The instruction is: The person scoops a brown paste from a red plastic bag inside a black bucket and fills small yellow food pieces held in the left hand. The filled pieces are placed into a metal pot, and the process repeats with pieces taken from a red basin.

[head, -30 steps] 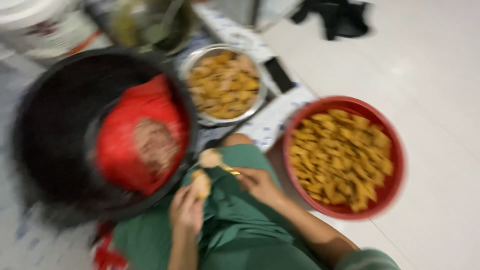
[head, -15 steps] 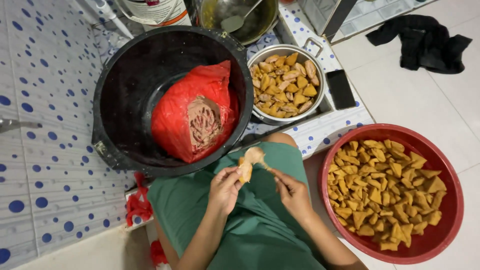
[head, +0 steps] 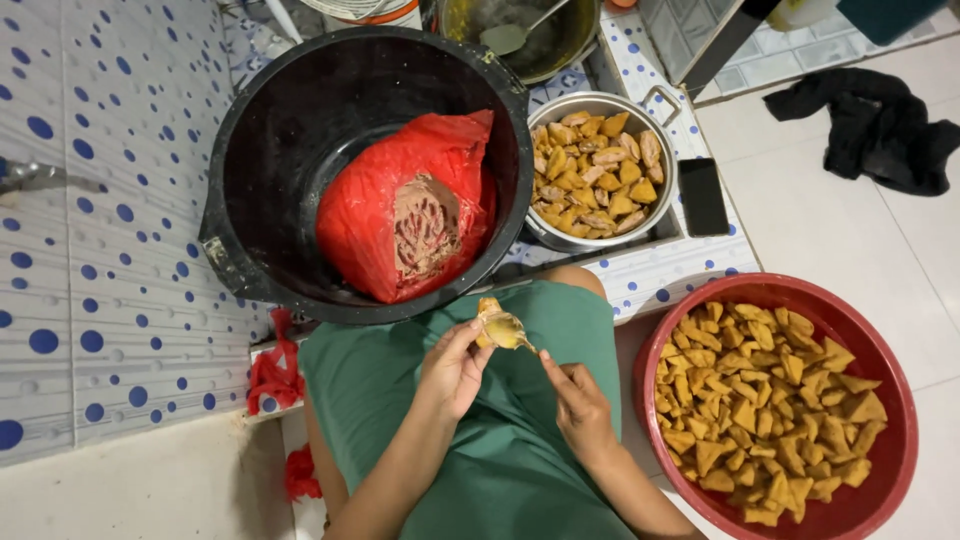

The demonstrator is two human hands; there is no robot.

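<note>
Over a lap in green cloth (head: 500, 450), the left hand (head: 452, 368) grips a golden piece of fried tofu (head: 500, 327) by its fingertips, holding it up just above the knee. The right hand (head: 578, 402) sits close beside it, fingers curled, fingertips meeting the tofu's lower edge; whether it pinches anything I cannot tell. At the lap's right stands a red basin (head: 880, 340) heaped with fried tofu pieces. Beyond the knee, a large black tub (head: 250, 150) holds a red plastic bag (head: 370, 210) opened on a brownish filling (head: 424, 225). Right of the tub, a metal pot (head: 660, 150) holds more tofu, with a dark phone (head: 703, 196) beside it.
</note>
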